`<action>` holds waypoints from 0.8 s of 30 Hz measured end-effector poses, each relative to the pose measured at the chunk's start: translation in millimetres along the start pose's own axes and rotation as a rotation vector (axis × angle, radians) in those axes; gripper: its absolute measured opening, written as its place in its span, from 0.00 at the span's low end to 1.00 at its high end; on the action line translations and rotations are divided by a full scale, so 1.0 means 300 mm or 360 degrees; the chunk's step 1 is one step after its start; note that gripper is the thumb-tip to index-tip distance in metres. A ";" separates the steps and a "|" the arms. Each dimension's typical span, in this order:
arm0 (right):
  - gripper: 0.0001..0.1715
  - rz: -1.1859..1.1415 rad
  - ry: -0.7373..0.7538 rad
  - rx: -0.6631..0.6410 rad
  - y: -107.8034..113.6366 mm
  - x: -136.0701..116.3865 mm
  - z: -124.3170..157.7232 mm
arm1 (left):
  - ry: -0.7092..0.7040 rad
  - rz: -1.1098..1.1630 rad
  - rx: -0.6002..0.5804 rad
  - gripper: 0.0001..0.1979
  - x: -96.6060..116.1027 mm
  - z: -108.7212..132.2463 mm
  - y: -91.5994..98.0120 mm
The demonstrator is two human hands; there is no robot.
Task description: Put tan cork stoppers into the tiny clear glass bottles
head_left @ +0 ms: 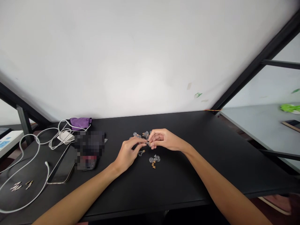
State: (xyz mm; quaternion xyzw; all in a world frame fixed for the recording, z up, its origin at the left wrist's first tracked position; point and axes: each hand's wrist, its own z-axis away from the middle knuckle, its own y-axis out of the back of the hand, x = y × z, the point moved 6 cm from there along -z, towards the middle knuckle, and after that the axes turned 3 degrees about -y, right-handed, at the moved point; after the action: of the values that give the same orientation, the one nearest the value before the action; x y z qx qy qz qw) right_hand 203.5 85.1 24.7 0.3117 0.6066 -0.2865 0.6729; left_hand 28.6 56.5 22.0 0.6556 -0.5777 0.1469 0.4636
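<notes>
Though tiny and half hidden by fingers, reads as a clear glass bottle [148, 143], bulb-shaped and glossy, pinched just above the middle of the desk [187, 175]. Held in the right grip [164, 139], thumb and curled fingers closed around it. Met from the other side by the left grip [127, 153], fingertips drawn together at the bottle's end; cannot tell whether clamped or only touching.

Just behind, loose on the matte black top: a cluster of like bottles [140, 135], round-bellied and transparent. Just below the fingers, one more bottle [141, 152] with a tan stopper, on its side. Nearer, a pair of bottles [154, 159] touching, small tan corks [153, 166] beside them.

Well off to the left: a dark slab of phone [62, 168] with a shiny rim, looped white cables [30, 156], a square white charger [65, 136], a crumpled purple cloth [81, 122], a scatter of small pointed metal bits [20, 186]. At the far left edge, a white box [6, 142] with a blue label, print too small to read.
</notes>
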 end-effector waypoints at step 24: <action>0.18 -0.0095 0.0022 -0.0412 -0.030 -0.004 0.010 | 0.0073 0.0163 -0.0229 0.08 0.010 -0.002 -0.029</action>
State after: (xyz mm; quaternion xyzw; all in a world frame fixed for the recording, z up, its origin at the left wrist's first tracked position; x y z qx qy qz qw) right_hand 198.5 76.9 25.4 0.2060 0.6520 -0.2237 0.6946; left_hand 37.4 54.4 20.7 0.5866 -0.6088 0.1437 0.5144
